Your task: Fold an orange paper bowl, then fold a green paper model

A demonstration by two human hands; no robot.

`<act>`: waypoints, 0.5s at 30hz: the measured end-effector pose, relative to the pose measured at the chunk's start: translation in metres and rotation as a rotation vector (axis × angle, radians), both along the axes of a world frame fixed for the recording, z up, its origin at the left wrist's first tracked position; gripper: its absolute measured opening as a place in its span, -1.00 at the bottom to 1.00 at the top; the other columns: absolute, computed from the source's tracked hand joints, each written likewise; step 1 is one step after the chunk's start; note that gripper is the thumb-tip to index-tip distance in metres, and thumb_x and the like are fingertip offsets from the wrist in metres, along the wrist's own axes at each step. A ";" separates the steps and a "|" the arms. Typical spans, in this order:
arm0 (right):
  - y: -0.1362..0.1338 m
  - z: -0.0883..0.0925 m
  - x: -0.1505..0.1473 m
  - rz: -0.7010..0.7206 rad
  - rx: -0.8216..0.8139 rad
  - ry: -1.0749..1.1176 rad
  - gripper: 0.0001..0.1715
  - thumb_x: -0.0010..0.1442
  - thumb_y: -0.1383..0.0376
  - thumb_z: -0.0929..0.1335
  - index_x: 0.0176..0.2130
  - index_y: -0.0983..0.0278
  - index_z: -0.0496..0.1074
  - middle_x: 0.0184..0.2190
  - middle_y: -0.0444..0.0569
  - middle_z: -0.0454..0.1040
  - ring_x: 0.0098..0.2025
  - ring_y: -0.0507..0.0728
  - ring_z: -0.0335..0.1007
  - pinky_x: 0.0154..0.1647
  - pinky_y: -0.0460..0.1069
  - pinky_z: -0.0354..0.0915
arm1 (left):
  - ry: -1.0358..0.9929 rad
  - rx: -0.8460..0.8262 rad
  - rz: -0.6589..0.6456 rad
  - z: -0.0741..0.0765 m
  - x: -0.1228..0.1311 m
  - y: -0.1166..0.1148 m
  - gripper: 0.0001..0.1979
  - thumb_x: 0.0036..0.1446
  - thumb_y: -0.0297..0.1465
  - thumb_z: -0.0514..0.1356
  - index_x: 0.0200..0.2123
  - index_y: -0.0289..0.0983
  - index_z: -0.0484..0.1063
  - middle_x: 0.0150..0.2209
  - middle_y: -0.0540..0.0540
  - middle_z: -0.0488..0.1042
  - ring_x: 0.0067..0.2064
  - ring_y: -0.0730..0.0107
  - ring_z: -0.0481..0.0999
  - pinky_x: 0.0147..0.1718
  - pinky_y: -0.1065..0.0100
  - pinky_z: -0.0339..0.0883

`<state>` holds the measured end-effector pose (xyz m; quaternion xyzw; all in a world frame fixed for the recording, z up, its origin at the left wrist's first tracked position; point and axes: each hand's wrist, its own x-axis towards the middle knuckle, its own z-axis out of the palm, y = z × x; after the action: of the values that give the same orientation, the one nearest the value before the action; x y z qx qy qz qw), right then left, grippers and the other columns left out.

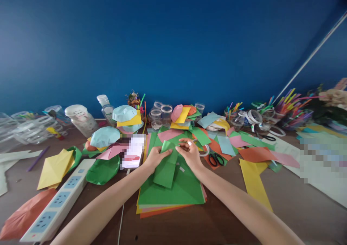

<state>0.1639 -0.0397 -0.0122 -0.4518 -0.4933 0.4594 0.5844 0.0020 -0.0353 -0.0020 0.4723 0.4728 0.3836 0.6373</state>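
My left hand (157,157) grips a folded strip of green paper (167,169), its thumb lying across the upper part. At the strip's upper right edge is my right hand (189,153), fingers curled in toward the thumb; whether anything is pinched there is too small to tell. A small white piece (189,143) sits on one of its fingers. Beneath both hands lies a stack of coloured paper with a green sheet (187,194) on top. Small pale scraps (181,169) rest on that sheet.
Black-handled scissors (216,159) and a tape roll (205,150) lie right of the stack. A phone (133,151), a green paper shape (104,169) and a power strip (58,198) are on the left. Clear jars (166,114) stand along the blue wall (173,49).
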 end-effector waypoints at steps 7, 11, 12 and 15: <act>0.001 -0.001 0.001 0.011 -0.005 0.013 -0.62 -0.10 0.23 0.44 -0.26 0.23 0.30 -0.44 -0.12 0.43 -0.39 0.07 0.42 -0.41 -0.06 0.34 | 0.000 -0.011 0.012 -0.001 0.000 0.000 -0.59 -0.21 -0.17 0.35 -0.39 -0.40 0.48 -0.50 -0.14 0.54 -0.53 0.29 0.51 -0.56 0.36 0.41; 0.002 -0.002 0.001 0.019 -0.015 0.029 -0.62 -0.11 0.24 0.45 -0.26 0.23 0.30 -0.45 -0.13 0.43 -0.40 0.06 0.41 -0.41 -0.07 0.33 | -0.016 -0.012 0.010 0.000 0.000 0.000 -0.59 -0.21 -0.18 0.35 -0.37 -0.39 0.48 -0.48 -0.14 0.55 -0.52 0.29 0.52 -0.54 0.36 0.42; 0.002 -0.002 0.001 0.019 -0.018 0.030 -0.61 -0.11 0.24 0.45 -0.26 0.23 0.30 -0.45 -0.13 0.43 -0.40 0.06 0.41 -0.41 -0.07 0.33 | -0.016 -0.009 0.011 0.000 0.001 -0.001 -0.60 -0.21 -0.18 0.36 -0.36 -0.39 0.48 -0.48 -0.14 0.55 -0.52 0.29 0.52 -0.54 0.36 0.42; 0.001 0.000 0.000 0.014 -0.025 0.032 -0.61 -0.12 0.22 0.45 -0.26 0.23 0.31 -0.46 -0.14 0.43 -0.41 0.06 0.41 -0.43 -0.07 0.32 | -0.008 -0.004 0.013 0.000 0.000 -0.001 -0.61 -0.20 -0.18 0.35 -0.37 -0.38 0.48 -0.50 -0.13 0.54 -0.53 0.30 0.52 -0.55 0.37 0.42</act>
<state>0.1643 -0.0388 -0.0120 -0.4482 -0.4815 0.4768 0.5831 0.0025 -0.0359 -0.0015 0.4664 0.4740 0.3890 0.6376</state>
